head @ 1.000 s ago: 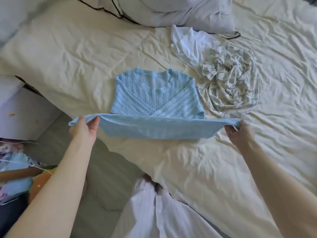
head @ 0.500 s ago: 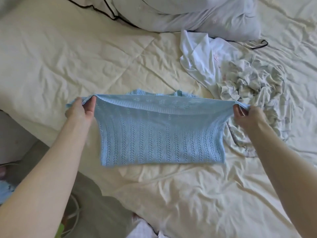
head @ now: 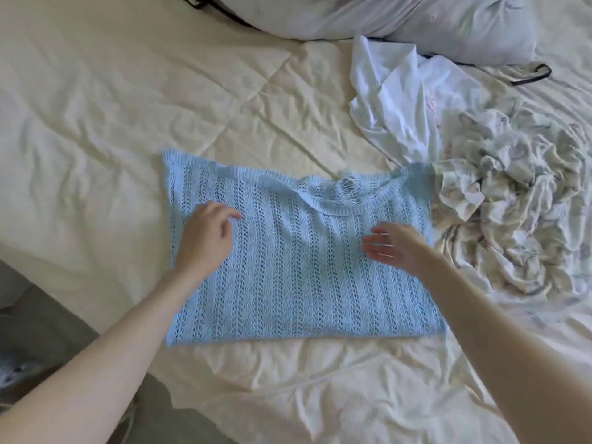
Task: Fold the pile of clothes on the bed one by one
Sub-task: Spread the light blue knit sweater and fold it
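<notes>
The pillow (head: 400, 20) is cut off by the top edge, and a black strap (head: 531, 75) beside it runs partly under the fabric. On the creased cream bed (head: 96, 123) a light blue open-knit sweater (head: 304, 283) lies folded into a flat rectangle, its ribbed neckline showing at the far edge. The left hand (head: 205, 238) and right hand (head: 397, 248) rest over it, each grip loose and holding nothing. A crumpled white garment (head: 394, 100) and a bunched patterned cloth (head: 512, 213) lie just beside it.

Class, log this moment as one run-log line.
step: fold | blue knit top folded flat on bed | left hand, right hand open over it | pile unfolded
</notes>
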Demonstrator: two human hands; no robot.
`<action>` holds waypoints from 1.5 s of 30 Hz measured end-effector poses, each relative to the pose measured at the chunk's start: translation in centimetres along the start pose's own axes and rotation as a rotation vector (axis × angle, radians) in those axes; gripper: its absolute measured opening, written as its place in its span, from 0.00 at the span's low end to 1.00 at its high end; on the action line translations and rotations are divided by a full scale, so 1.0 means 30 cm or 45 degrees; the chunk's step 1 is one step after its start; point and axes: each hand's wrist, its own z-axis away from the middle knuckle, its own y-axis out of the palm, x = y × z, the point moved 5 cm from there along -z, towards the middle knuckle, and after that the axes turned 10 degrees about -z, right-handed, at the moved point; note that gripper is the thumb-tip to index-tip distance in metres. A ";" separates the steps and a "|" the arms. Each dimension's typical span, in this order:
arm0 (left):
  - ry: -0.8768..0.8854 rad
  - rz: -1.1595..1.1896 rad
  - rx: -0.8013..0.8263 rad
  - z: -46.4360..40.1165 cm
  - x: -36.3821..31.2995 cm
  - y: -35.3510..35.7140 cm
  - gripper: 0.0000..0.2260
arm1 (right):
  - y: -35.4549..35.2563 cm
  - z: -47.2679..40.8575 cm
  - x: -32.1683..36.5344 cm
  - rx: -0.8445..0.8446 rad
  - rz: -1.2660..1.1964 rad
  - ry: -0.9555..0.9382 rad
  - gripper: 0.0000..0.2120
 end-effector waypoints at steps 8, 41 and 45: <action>0.109 -0.415 0.428 -0.251 -0.104 0.184 0.23 | 0.134 -0.070 0.208 0.288 -0.692 -0.392 0.19; -1.517 0.743 0.092 0.656 0.252 0.109 0.16 | 0.132 0.233 -0.510 0.207 1.922 -1.216 0.25; -1.881 1.504 0.126 0.684 0.226 0.164 0.09 | 0.032 0.182 -0.499 -0.003 1.950 -1.019 0.28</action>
